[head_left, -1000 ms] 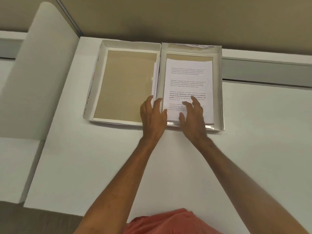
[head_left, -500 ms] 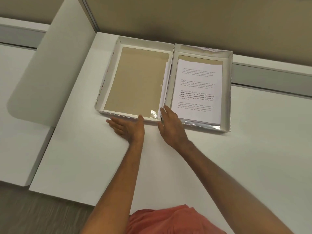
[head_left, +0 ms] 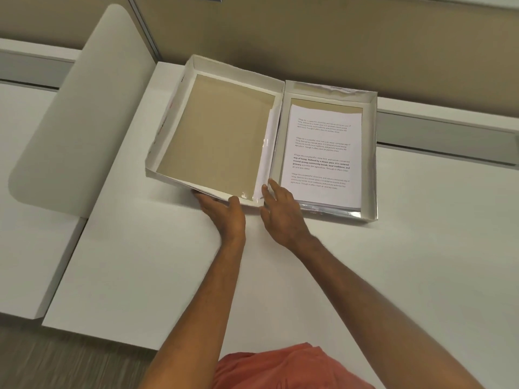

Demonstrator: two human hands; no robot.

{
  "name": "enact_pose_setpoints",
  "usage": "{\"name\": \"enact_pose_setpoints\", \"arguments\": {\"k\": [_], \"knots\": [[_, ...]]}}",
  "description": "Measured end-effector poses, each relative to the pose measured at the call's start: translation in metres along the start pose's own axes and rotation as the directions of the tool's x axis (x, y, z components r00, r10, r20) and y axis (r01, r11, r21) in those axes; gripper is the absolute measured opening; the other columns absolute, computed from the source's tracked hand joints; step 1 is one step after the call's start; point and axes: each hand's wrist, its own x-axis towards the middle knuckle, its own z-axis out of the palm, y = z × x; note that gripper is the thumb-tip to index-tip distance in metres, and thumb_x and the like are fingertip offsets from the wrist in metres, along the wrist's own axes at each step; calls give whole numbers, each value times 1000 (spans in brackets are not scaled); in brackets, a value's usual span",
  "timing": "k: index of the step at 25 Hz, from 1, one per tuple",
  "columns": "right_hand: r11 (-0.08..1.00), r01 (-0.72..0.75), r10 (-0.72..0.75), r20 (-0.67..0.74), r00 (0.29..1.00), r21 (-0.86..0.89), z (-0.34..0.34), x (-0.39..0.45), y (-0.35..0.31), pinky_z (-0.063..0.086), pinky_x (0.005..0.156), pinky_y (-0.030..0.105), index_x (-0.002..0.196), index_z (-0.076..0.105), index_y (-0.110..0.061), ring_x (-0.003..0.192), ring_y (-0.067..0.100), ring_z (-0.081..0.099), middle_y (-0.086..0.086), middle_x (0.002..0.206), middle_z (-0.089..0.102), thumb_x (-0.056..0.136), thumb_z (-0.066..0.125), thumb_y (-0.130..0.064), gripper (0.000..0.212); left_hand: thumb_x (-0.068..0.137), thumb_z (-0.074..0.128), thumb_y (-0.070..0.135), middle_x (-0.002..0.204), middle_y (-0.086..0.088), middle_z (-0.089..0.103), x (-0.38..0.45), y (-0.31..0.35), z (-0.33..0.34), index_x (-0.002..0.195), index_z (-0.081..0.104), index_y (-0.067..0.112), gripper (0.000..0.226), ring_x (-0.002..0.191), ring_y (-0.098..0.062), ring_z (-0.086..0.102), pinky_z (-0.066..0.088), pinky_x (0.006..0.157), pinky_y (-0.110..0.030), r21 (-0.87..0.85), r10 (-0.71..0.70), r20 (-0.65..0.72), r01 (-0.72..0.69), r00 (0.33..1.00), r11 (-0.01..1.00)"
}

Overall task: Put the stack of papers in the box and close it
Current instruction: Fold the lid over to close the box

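Lid [head_left: 219, 136] edge is gripped by left hand [head_left: 224, 213]; right hand [head_left: 283, 211] is rested open at hinge. Papers [head_left: 323, 153] may be creased if lid is swung fast.

Both hands have come off the stack of papers [head_left: 325, 155]. The left hand [head_left: 224, 210] now slides under the near edge of the box lid [head_left: 216, 136], which has tipped up a little. The right hand [head_left: 283, 211] now rests at the middle fold.
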Motion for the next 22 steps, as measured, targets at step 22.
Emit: {"name": "enact_pose_setpoints", "arguments": {"k": [22], "knots": [[-206, 105, 731, 82, 678, 973, -111, -65, 131, 58, 83, 36, 119, 70, -15, 94, 24, 72, 3, 113, 71, 104, 56, -31, 26, 82, 63, -4, 146, 3, 59, -24, 24, 41, 145, 55, 19, 67, 130, -23, 51, 44, 111, -39, 228, 669, 650, -933, 360, 280]]}}
